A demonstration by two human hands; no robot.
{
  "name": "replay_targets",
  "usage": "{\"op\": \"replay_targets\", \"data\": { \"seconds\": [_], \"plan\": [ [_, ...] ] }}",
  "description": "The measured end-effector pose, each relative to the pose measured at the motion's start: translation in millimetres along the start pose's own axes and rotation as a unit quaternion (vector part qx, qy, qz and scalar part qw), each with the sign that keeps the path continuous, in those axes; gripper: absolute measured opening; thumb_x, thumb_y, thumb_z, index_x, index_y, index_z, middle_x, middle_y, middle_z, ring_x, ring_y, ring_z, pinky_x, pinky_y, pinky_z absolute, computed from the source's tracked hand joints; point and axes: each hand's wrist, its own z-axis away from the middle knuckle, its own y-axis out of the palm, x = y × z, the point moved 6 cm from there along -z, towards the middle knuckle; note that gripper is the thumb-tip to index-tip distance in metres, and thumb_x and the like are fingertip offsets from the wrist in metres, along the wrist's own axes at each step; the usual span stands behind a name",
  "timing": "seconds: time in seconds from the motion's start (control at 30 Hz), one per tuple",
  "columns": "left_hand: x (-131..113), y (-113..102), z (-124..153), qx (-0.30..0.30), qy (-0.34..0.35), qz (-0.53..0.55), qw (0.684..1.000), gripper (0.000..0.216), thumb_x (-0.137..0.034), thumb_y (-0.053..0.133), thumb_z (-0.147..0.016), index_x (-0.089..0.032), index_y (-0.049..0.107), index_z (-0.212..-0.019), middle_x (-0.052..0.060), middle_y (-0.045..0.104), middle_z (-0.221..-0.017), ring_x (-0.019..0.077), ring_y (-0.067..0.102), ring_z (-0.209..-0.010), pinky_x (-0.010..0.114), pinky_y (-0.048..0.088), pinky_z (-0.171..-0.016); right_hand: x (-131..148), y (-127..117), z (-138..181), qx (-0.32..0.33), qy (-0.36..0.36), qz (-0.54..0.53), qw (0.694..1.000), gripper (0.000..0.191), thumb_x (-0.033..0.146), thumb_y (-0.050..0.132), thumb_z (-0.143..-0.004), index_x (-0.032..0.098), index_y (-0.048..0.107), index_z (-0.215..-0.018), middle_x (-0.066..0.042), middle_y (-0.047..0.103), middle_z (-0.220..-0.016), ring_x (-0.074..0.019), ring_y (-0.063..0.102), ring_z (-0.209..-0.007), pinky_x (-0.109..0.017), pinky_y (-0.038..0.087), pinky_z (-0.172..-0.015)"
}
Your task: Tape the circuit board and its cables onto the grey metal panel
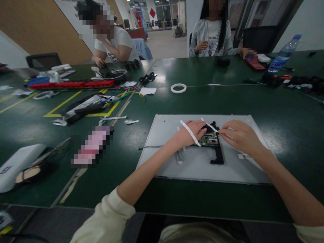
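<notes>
A flat grey panel [187,168] lies on the green table in front of me. On it is a black bracket [220,153] with a green circuit board [210,139]. My left hand [196,127] rests over the left part of the board, fingers laid down and thumb apart. A strip of white tape [189,132] lies across the back of that hand. My right hand [236,135] pinches the end of another white tape strip [209,125], which slants over the top of the board toward my left fingers. My left fingertips are partly hidden.
A roll of white tape [178,88] lies beyond the panel. To the left are a phone [92,146], a white device [19,165] and tape scraps [131,122]. Two people sit across the table, near a water bottle [285,54] and cable bundles [148,78].
</notes>
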Motion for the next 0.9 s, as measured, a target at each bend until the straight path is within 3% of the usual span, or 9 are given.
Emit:
{"op": "replay_targets", "data": {
  "seconds": [0.47, 0.7, 0.9],
  "plan": [
    [3.9, 3.8, 1.0, 0.008, -0.02, -0.038, 0.999, 0.042, -0.036, 0.035, -0.095, -0.019, 0.048, -0.131, 0.006, 0.051, -0.136, 0.0209, 0.044, -0.125, 0.038, 0.034, -0.102, -2.9, 8.0, 1.9, 0.095, 0.007, -0.017, 0.995, 0.018, 0.024, 0.052, -0.091, 0.018, 0.069, -0.085, -0.004, 0.062, -0.089, -0.0158, 0.054, -0.08, -0.03, 0.038, -0.073],
    [1.6, 3.5, 3.5, 0.006, -0.013, -0.036, 0.999, 0.041, -0.036, 0.034, -0.095, -0.019, 0.046, -0.131, 0.005, 0.051, -0.137, 0.0203, 0.044, -0.126, 0.038, 0.034, -0.102, 22.6, 10.6, -3.8, 0.15, 0.0, 0.1, 0.984, 0.017, 0.008, 0.052, -0.085, 0.016, 0.066, -0.078, -0.006, 0.06, -0.081, -0.0195, 0.051, -0.077, -0.033, 0.034, -0.073],
    [-1.4, 2.6, 5.5, 0.001, -0.016, -0.051, 0.999, 0.043, -0.035, 0.033, -0.095, -0.017, 0.044, -0.133, 0.006, 0.05, -0.137, 0.0209, 0.044, -0.125, 0.039, 0.035, -0.101, 21.2, 5.0, -1.3, 0.175, 0.02, 0.111, 0.978, 0.017, 0.01, 0.052, -0.087, 0.017, 0.066, -0.081, -0.005, 0.059, -0.084, -0.0202, 0.051, -0.078, -0.034, 0.033, -0.075]
  ]
}}
